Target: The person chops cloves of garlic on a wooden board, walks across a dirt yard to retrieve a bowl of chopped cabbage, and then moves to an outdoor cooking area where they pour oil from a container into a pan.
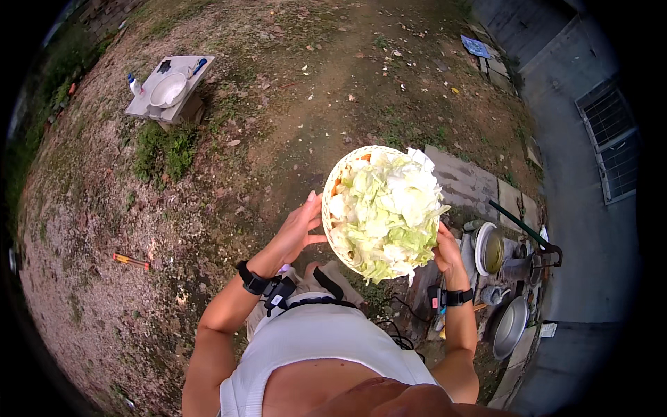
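Between my two hands is a cream woven basket (327,221), heaped with torn pale-green and white cabbage leaves (389,208). Bits of orange vegetable, perhaps carrot (336,186), show along its left rim. My left hand (300,228) supports the basket's left side, thumb and fingers apart against the wall. On the lower right, my right hand (447,249) grips the side, its fingertips partly hidden by the rim and leaves. The basket is held up in front of my body, above the ground.
Far left stands a low table (142,105) with a white basin (169,90) and a bottle (135,85). At right, paving holds a white basin (481,249), a large metal bowl (511,326) and a green-handled tool (517,221) beside a grey wall (570,160). An orange-handled object (130,261) lies left.
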The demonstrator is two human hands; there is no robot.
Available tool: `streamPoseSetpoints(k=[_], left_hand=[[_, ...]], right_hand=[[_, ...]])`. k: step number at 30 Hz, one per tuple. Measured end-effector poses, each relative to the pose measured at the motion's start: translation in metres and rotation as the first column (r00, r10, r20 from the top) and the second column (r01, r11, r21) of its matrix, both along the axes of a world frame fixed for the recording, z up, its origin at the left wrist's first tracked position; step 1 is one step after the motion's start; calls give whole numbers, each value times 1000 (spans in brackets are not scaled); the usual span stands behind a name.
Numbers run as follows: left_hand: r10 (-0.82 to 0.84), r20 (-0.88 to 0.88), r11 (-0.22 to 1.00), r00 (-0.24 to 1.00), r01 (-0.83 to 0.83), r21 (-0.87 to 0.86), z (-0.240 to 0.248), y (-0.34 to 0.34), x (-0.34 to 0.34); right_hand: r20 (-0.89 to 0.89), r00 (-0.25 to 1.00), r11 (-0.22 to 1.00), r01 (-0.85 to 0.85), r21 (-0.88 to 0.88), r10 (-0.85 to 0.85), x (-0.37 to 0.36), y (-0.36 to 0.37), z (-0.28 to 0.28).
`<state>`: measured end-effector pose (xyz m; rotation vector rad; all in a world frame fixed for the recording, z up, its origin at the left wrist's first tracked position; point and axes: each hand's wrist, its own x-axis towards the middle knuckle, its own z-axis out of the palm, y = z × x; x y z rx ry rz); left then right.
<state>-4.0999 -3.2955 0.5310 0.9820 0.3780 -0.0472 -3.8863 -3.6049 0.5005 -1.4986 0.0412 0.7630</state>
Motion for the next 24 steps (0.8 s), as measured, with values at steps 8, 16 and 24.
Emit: streamPoseSetpoints(k=[8,16,24], left_hand=[[-180,-25,983,983,179,-45,-16,146,178],[-243,-39,969,969,241,-46,-23,274,390],[-258,-43,964,965,254,-77,-26,407,612]], right_hand=[[-31,992,992,127,28,-126,113,102,-3],[-25,974,975,224,10,-224,304,220,-33],[-10,970,970,243,3,-243,534,346,-48]])
